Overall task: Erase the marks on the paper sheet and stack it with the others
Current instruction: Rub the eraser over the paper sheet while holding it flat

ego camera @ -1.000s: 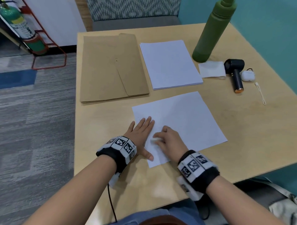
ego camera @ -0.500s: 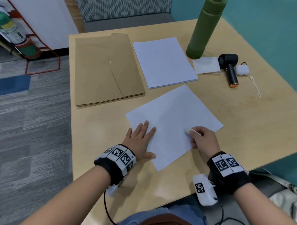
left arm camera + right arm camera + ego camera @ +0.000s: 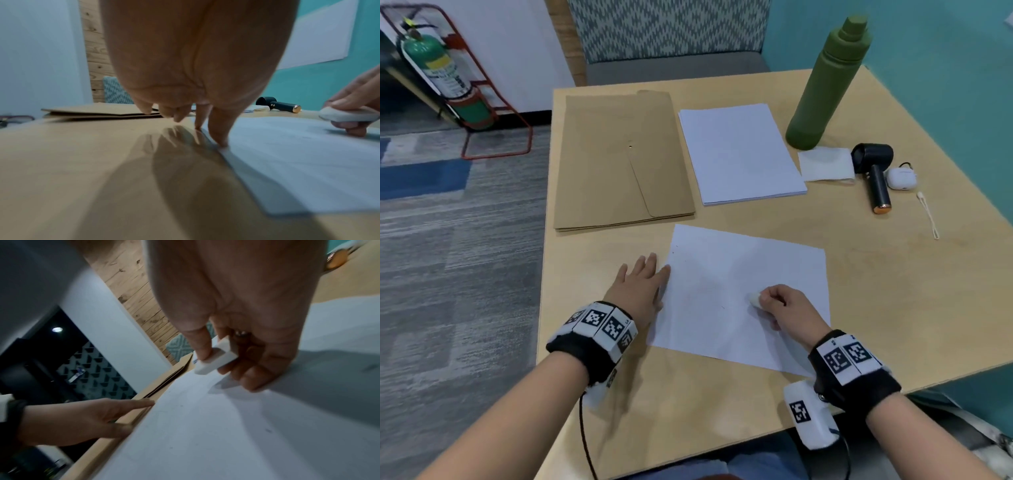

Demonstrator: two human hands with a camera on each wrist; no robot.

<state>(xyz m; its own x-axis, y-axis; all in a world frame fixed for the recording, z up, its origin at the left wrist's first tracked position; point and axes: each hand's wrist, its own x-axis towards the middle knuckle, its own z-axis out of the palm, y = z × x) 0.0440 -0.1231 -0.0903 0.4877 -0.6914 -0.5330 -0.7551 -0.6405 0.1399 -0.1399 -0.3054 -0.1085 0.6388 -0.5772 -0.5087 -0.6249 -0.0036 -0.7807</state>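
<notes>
We see the sheet (image 3: 743, 291) lying flat on the table (image 3: 893, 274), near the paper stack (image 3: 739, 154). Our left hand (image 3: 637, 291) has straight fingers touching the sheet's left edge, while our right hand (image 3: 787, 305) pinches an eraser (image 3: 754, 298) just above it.

Head view looks forward and down from above onto the surface (image 3: 893, 274). Each wrist view sits low, close behind its own fingers, looking along them. All three views share the paper sheet (image 3: 739, 291) (image 3: 298, 162) (image 3: 226, 426).
</notes>
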